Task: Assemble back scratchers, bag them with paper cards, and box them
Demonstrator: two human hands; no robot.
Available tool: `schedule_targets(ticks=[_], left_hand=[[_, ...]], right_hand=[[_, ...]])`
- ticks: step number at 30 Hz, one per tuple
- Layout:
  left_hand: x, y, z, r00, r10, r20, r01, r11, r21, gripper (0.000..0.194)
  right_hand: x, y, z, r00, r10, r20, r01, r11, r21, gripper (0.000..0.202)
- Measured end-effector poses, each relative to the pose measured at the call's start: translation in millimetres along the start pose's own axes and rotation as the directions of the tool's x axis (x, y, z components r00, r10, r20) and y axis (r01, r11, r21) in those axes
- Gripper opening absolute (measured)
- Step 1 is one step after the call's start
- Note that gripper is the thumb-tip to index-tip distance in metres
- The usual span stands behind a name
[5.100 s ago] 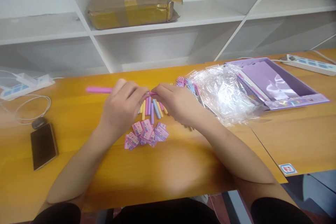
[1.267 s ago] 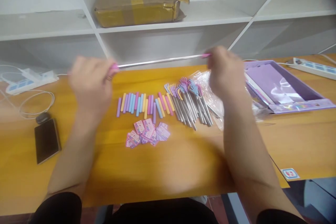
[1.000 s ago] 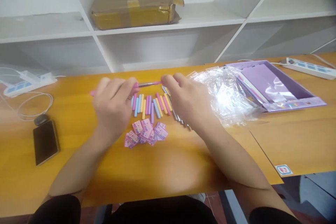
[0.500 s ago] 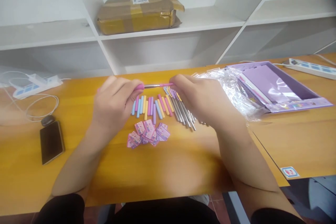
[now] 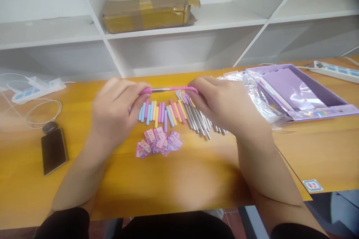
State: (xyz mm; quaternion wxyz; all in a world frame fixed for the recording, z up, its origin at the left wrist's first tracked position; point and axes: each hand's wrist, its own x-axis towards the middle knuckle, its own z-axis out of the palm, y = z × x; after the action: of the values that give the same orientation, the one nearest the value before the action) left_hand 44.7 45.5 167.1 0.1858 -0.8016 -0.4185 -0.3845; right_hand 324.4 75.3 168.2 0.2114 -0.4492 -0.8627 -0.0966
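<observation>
Above the table, a slim stick [image 5: 160,90] is held level between both hands. It has a thick pink handle, a silver middle and a thin pink end that bends at its tip. My left hand [image 5: 116,106] is closed round the pink handle. At the thin end, my right hand [image 5: 221,102] pinches near the bent tip with thumb and fingers. Beneath lie short pastel sticks [image 5: 156,116] in pink, blue, yellow and purple. Silver rods with coloured wavy ends [image 5: 196,119] lie partly hidden beneath my right hand. Closer to me is a pile of small pink and purple cards [image 5: 159,140].
Clear plastic wrapping [image 5: 248,86] lies beside an open purple box [image 5: 333,111] on the right. On the left are a phone [image 5: 54,151], a white cable and a power strip [image 5: 39,90]. Another power strip [image 5: 338,71] is far right. A taped carton [image 5: 148,11] sits on the shelf behind.
My right hand has shifted slightly right along the stick, and more of its thin pink end with the bent tip shows. My left hand has moved a little left.
</observation>
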Motion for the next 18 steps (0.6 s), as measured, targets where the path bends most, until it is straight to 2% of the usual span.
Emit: schedule_targets(ticks=[12, 18], left_hand=[[0.1, -0.4, -8.2, 0.999, -0.002, 0.044, 0.000, 0.998, 0.058, 0.012], [3.2, -4.2, -13.5, 0.998, -0.036, 0.051, 0.036, 0.999, -0.004, 0.013]], right_hand=[[-0.1, -4.1, 3.6, 0.999, -0.036, 0.006, 0.035, 0.999, 0.041, 0.039], [-1.6, 0.8, 0.6, 0.997, -0.071, -0.027, 0.072, 0.995, 0.066, 0.039]])
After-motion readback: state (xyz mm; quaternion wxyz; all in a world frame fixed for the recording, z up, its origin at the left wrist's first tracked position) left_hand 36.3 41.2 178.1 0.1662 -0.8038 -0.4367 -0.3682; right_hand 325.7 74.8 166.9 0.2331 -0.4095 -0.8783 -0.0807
